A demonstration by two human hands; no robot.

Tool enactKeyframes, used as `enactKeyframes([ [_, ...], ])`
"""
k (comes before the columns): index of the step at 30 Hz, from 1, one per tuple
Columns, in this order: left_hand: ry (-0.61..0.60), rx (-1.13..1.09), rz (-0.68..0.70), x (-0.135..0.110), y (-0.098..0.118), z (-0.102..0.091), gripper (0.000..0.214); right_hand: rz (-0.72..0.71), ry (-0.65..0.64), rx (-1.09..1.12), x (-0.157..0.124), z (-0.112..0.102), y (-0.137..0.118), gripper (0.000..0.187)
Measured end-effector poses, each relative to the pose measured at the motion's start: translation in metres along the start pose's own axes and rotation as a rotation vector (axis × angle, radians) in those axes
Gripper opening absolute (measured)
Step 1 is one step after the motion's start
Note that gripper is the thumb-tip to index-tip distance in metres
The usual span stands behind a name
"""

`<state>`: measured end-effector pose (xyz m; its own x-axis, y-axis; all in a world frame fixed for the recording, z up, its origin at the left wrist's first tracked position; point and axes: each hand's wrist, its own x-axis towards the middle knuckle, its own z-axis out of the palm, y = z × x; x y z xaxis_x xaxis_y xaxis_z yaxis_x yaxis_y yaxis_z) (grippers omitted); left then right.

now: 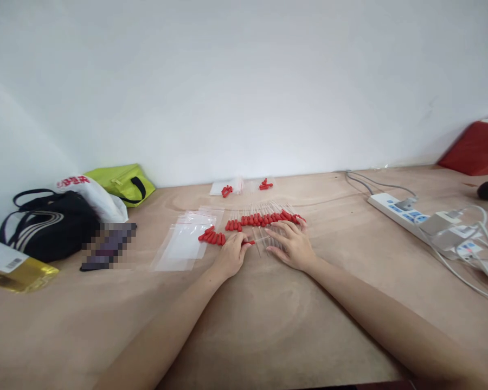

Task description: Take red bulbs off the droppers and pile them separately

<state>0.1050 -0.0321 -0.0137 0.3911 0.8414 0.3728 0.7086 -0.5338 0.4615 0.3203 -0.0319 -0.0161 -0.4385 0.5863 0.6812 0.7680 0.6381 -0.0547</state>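
My left hand (231,255) is closed, its fingertips around a red rubber bulb (250,242). A thin clear tube runs from this bulb toward the right, like a glass dropper. My right hand (293,245) rests with fingers apart over loose clear tubes (270,246) on the table; whether a fingertip touches the held tube I cannot tell. Beyond both hands lies a row of droppers with red bulbs (256,219), their thin tubes pointing to the wall. Left of my left hand are several loose red bulbs (212,236), partly on clear zip bags (183,246).
Two small bags with red bulbs (226,190) lie by the wall. To the left are a phone (108,246), a black bag (52,225), a white plastic bag and a green pouch (124,181). A power strip (394,208) with plugs and cables lies right on the wooden table (236,336).
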Motion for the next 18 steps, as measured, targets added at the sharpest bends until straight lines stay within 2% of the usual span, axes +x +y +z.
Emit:
enactKeyframes([
  [3,0.007,-0.010,0.029,0.0003,0.0019,-0.0020,0.008,-0.005,-0.004,0.007,0.0006,0.0017,-0.0003,0.028],
  [7,0.029,0.117,0.085,-0.0002,0.0062,-0.0056,0.013,-0.028,0.006,0.027,0.0033,0.0056,-0.0036,0.019],
  [12,0.053,0.242,0.167,0.0026,0.0072,-0.0060,0.026,-0.061,0.021,0.045,0.0050,0.0093,-0.0069,0.018],
  [18,0.001,0.238,0.206,0.0018,0.0046,-0.0059,0.023,-0.074,0.016,0.056,0.0024,0.0070,-0.0060,0.019],
])
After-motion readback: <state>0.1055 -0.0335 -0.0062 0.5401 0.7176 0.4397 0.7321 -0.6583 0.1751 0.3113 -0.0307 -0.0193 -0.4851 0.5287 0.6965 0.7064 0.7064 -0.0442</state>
